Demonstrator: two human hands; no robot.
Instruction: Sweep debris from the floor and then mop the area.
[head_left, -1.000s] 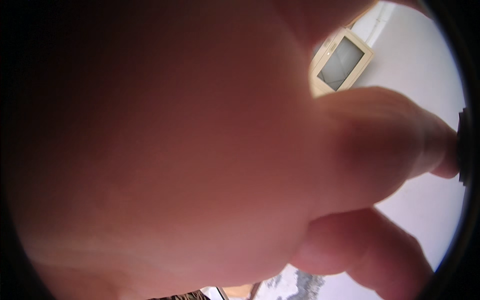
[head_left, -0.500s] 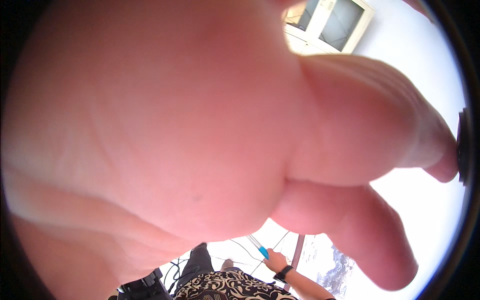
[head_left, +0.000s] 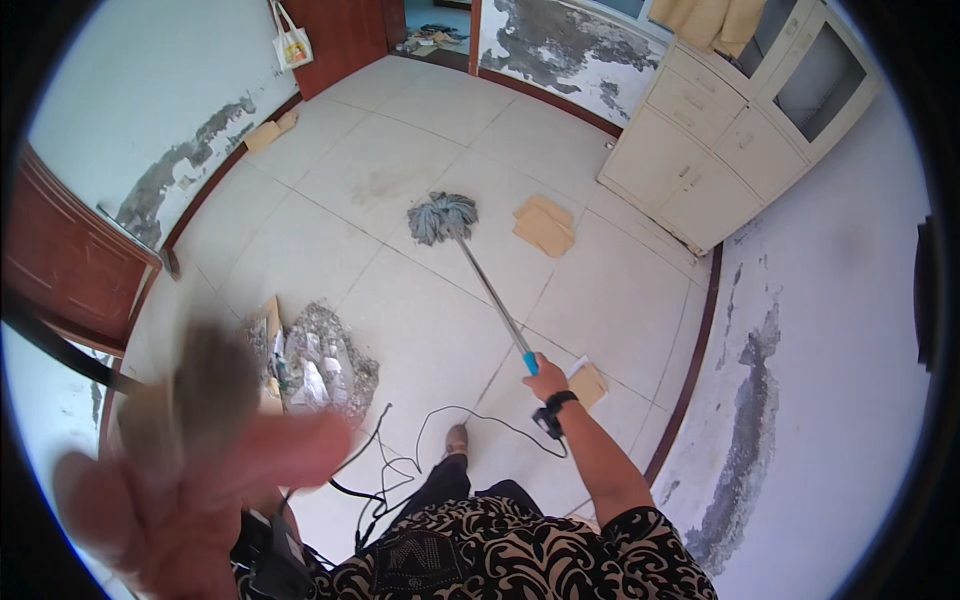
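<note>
My right hand (head_left: 545, 378), with a black band and a small device at its wrist, is closed round the blue grip of a mop (head_left: 490, 290). The mop's metal pole slants away to the far left. Its grey string head (head_left: 443, 217) rests on the tiled floor, beside a faint brownish smudge. Close in front of the camera at lower left is my left hand (head_left: 190, 490), large and blurred. Its fingers look apart, and I make out nothing held in them. A dark blur lies over its upper part.
A debris heap (head_left: 340, 365) lies front left. Flat cardboard pieces (head_left: 543, 225) lie right of the mop head, another (head_left: 588, 385) beside my right hand. Black cables (head_left: 400, 465) trail near my shoe (head_left: 457, 440). A cream cabinet (head_left: 700, 150) stands far right; walls are peeling.
My left hand, which covered most of the view, has drawn back to the lower left, uncovering the room and the whole mop. My right hand still grips the mop.
</note>
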